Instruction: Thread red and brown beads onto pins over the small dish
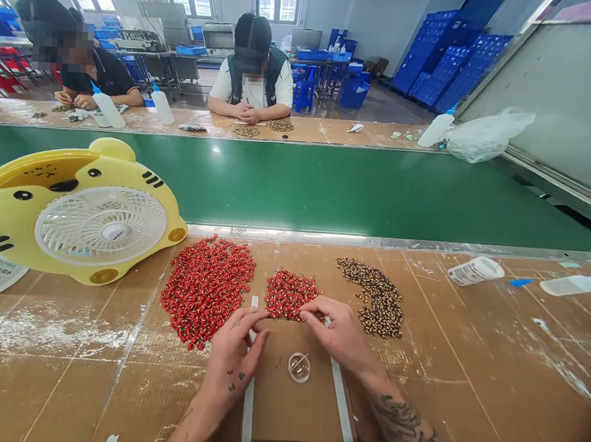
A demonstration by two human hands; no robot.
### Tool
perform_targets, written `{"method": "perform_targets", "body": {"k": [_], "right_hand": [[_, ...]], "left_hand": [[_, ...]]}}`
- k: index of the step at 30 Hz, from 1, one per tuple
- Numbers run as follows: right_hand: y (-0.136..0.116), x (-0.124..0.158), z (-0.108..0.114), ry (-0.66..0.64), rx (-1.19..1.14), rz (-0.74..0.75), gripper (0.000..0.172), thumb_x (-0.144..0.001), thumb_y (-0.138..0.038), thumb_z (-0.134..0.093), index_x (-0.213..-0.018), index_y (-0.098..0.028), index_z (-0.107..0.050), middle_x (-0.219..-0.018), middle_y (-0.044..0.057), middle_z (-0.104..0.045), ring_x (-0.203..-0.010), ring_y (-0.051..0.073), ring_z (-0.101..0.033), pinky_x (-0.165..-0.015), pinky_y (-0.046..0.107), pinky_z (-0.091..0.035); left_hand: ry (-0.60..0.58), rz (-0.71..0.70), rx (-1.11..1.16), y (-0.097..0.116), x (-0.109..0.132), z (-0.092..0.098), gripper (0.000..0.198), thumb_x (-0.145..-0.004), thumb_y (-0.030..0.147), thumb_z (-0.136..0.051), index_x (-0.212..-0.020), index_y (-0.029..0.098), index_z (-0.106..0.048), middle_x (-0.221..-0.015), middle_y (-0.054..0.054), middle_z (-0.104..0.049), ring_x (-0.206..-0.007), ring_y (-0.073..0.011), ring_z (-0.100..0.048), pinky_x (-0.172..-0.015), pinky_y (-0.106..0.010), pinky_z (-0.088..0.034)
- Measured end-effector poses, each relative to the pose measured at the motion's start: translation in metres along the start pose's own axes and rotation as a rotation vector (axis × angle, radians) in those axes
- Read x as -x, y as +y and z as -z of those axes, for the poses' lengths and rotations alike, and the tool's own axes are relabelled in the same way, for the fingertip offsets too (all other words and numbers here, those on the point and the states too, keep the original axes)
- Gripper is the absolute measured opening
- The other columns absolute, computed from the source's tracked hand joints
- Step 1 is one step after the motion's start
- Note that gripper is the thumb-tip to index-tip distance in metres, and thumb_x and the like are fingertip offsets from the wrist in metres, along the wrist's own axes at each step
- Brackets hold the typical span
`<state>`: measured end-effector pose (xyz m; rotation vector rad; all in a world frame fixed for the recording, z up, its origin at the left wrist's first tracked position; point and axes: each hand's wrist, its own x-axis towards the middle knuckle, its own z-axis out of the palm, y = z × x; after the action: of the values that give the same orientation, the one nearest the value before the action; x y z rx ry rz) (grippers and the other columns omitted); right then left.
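Observation:
My left hand (237,351) is at the near left edge of a small pile of red pieces (291,293). Its thumb and forefinger are apart, and I see nothing between them. On the pile's near right side, my right hand (336,330) has thumb and forefinger pinched together; anything in the pinch is too small to make out. Between my wrists lies a cardboard sheet (288,414) with pale tape strips along its sides. A small clear dish (299,374) sits on it, with a thin stick (299,362) leaning across its rim.
A larger heap of red pieces (206,289) lies left, and dark-and-gold pieces (383,303) lie right. A yellow animal-faced fan (90,208) stands far left. A white tub (475,271) and bottle (572,284) lie right. Beyond the green belt (287,187), two people sit working.

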<state>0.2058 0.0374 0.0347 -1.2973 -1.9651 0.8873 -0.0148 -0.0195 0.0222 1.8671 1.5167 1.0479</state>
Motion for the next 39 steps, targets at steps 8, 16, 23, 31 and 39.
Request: {"method": "perform_targets", "body": {"k": [8,16,23,31,39], "right_hand": [[0.029,-0.016,-0.003,0.094,0.133,-0.015,0.019,-0.093,-0.025,-0.055,-0.089,-0.018,-0.073,-0.083,0.004,-0.069,-0.077,0.018,-0.063,-0.071,0.030,-0.048],[0.019,0.001,0.019,-0.041,0.026,0.020,0.022,-0.095,-0.030,-0.055,-0.088,-0.020,-0.073,-0.081,0.003,-0.070,-0.073,0.017,-0.062,-0.066,0.028,-0.046],[0.007,0.020,0.015,-0.418,-0.063,0.161,0.011,-0.088,-0.030,-0.068,-0.086,-0.020,-0.073,-0.072,0.000,-0.067,-0.064,0.014,-0.059,-0.062,0.025,-0.045],[0.020,0.024,0.007,-0.374,-0.079,0.243,0.022,-0.093,-0.034,-0.063,-0.082,-0.019,-0.074,-0.072,0.002,-0.068,-0.068,0.014,-0.059,-0.063,0.026,-0.044],[0.017,0.028,0.003,-0.297,0.104,0.477,0.029,-0.099,-0.032,-0.053,-0.082,-0.018,-0.071,-0.069,0.003,-0.062,-0.066,0.015,-0.055,-0.060,0.027,-0.040]], "left_hand": [[-0.434,0.085,-0.545,-0.019,0.005,0.038,0.027,-0.093,0.008,-0.043,-0.093,0.021,-0.067,-0.098,-0.008,-0.065,-0.082,-0.0197,-0.066,-0.073,-0.029,-0.047],[-0.464,0.111,-0.595,-0.022,-0.006,0.035,0.023,-0.094,0.012,-0.043,-0.087,0.019,-0.063,-0.090,-0.008,-0.064,-0.080,-0.0212,-0.066,-0.071,-0.028,-0.045],[-0.442,0.122,-0.486,-0.018,-0.009,0.040,0.024,-0.091,0.013,-0.045,-0.082,0.019,-0.067,-0.082,-0.007,-0.067,-0.077,-0.0218,-0.065,-0.067,-0.028,-0.044],[-0.204,0.209,0.050,-0.005,0.000,0.027,0.016,-0.085,0.020,-0.058,-0.078,0.018,-0.073,-0.077,-0.005,-0.071,-0.066,-0.0170,-0.062,-0.058,-0.024,-0.044],[-0.187,0.404,0.344,0.006,0.011,-0.012,0.017,-0.081,0.028,-0.066,-0.076,0.016,-0.078,-0.067,-0.005,-0.073,-0.061,-0.0167,-0.061,-0.056,-0.023,-0.043]]}}
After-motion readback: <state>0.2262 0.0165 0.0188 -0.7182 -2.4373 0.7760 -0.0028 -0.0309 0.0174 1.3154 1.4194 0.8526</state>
